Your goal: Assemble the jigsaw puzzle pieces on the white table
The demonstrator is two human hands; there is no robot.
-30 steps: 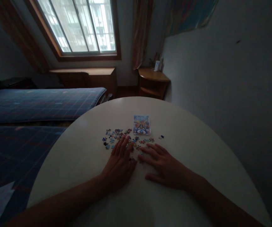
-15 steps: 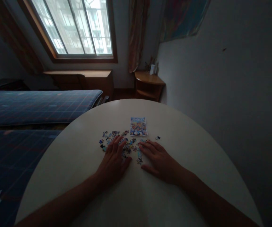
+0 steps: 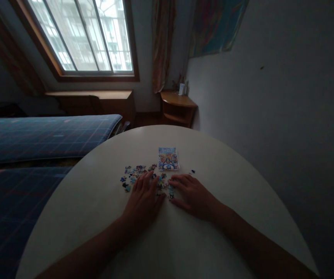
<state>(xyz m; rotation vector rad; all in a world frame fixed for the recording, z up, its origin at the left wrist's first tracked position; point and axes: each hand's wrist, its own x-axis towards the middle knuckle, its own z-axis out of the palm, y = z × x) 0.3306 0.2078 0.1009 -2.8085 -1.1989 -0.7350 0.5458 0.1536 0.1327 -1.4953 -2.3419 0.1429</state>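
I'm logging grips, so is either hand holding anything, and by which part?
No hold shows: the left hand and right hand lie open at the puzzle pieces, palms hidden.

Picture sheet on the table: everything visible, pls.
The picture sheet is rectangular, with a pale edge: bluish top with lettering too small to read, busy multicoloured middle, blue-and-white shape at the bottom. Paper or thin packet, can't tell which. It lies flat on the white table, beyond the left hand and right hand; neither touches it.
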